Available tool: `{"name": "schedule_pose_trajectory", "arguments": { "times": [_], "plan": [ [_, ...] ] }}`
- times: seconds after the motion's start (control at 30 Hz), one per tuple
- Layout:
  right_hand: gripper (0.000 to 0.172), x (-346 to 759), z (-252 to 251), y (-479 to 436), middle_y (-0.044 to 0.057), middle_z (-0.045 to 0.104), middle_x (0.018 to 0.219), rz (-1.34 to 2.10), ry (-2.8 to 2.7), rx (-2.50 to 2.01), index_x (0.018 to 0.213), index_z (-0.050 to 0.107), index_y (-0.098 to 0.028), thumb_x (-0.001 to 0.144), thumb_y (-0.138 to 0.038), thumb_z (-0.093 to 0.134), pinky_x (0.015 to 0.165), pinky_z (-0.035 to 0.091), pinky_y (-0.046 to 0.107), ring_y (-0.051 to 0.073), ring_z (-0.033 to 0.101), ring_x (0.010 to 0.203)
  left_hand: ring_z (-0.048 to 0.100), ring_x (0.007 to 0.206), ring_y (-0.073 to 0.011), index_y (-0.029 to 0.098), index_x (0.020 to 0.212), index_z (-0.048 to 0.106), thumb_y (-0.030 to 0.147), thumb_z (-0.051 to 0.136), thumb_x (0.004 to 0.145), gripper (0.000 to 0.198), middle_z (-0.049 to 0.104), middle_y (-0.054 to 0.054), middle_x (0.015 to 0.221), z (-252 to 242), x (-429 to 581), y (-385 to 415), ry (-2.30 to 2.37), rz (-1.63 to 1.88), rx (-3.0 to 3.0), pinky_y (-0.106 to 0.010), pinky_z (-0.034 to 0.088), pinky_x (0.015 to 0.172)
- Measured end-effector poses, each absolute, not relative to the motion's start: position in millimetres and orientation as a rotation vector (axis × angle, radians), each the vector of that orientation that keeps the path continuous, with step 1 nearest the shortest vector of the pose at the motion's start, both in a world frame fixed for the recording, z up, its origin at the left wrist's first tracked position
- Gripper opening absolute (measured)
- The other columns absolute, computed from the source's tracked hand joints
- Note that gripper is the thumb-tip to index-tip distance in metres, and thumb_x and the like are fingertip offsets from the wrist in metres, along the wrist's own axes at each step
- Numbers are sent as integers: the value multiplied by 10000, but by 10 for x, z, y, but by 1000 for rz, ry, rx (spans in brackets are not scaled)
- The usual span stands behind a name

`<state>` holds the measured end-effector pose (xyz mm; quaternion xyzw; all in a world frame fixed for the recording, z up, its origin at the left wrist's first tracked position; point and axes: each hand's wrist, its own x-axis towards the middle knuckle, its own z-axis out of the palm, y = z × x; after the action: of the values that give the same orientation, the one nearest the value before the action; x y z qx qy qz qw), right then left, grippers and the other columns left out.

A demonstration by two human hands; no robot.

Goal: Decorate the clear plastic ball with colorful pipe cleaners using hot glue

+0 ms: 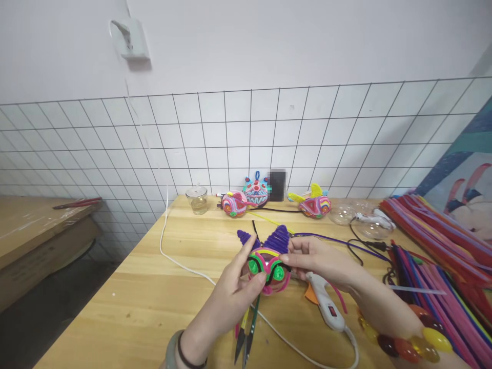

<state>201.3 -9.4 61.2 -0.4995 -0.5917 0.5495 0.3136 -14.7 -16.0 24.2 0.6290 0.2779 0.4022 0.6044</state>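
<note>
The left hand point(235, 288) and the right hand point(317, 257) both pinch a round, fuzzy animal face point(270, 267) with green eyes and purple ears. It is over the middle of the bench point(149, 297). Dark metal scissors point(240, 344) poke out below it. A white plastic glue gun point(329, 308) lies under the right hand. Along the back edge sit a pink striped fuzzy toy point(234, 204), a blue fuzzy toy point(255, 193) and a yellow-finned fuzzy toy point(315, 206). A clear glass cup point(198, 202) stands near the back left corner. Red and purple fuzzy sticks point(430, 230) lie toward the right edge.
</note>
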Motion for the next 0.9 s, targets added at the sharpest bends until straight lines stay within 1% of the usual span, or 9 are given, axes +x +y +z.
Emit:
{"name": "schedule_pose_trajectory", "arguments": {
  "times": [0.03, 0.1, 0.3, 0.43, 0.53, 0.6, 0.7, 0.9],
  "plan": [
    [407, 1997, 612, -95, -51, 533, 525, 1450, -1558, -1324, 665, 533, -173, 685, -522, 741, 453, 300, 202, 60, 439, 448, 405, 1322, -281, 235, 1454, 311, 357, 574, 864, 657, 395, -98, 1487, 243, -142, -154, 669, 947, 1475, -391, 399, 1037],
    [418, 1963, 613, -97, -45, 541, 537, 1454, -1561, -1328, 668, 532, -172, 684, -537, 734, 454, 308, 203, 63, 441, 454, 417, 1314, -274, 229, 1414, 397, 353, 586, 854, 604, 445, -87, 1454, 241, -130, -142, 701, 975, 1503, -389, 382, 1053],
    [430, 1926, 612, -108, -35, 546, 551, 1461, -1574, -1328, 681, 548, -169, 687, -565, 716, 469, 328, 213, 72, 447, 462, 484, 1248, -271, 249, 1375, 464, 319, 574, 857, 535, 544, -92, 1356, 212, -131, -120, 736, 1002, 1550, -415, 372, 1053],
    [426, 1942, 608, -110, -54, 515, 537, 1472, -1568, -1325, 668, 543, -176, 676, -559, 728, 460, 327, 210, 69, 441, 453, 503, 1210, -269, 245, 1376, 461, 341, 573, 854, 542, 603, -91, 1253, 189, -143, -110, 781, 1002, 1608, -422, 365, 1049],
    [419, 1947, 608, -109, -58, 504, 528, 1471, -1578, -1327, 672, 546, -176, 692, -558, 716, 457, 325, 209, 67, 437, 448, 528, 1168, -266, 252, 1392, 432, 361, 558, 862, 556, 608, -91, 1231, 172, -145, -99, 797, 993, 1644, -424, 374, 1037],
    [420, 1942, 610, -109, -55, 511, 533, 1472, -1572, -1327, 676, 549, -176, 693, -562, 712, 457, 331, 211, 67, 435, 447, 525, 1174, -266, 259, 1397, 420, 369, 547, 868, 555, 599, -93, 1247, 164, -146, -94, 796, 989, 1661, -423, 377, 1033],
    [434, 1927, 616, -111, -53, 521, 524, 1482, -1549, -1323, 649, 525, -184, 658, -563, 736, 450, 336, 214, 68, 436, 438, 512, 1199, -263, 262, 1402, 412, 372, 540, 874, 554, 581, -93, 1283, 157, -151, -92, 786, 985, 1682, -406, 382, 1031],
    [477, 1908, 648, -137, -66, 497, 492, 1469, -1524, -1352, 596, 472, -199, 599, -576, 765, 443, 338, 214, 70, 437, 438, 486, 1243, -249, 263, 1375, 463, 360, 536, 882, 507, 548, -80, 1337, 153, -153, -86, 737, 990, 1679, -374, 355, 1060]
  ]
}}
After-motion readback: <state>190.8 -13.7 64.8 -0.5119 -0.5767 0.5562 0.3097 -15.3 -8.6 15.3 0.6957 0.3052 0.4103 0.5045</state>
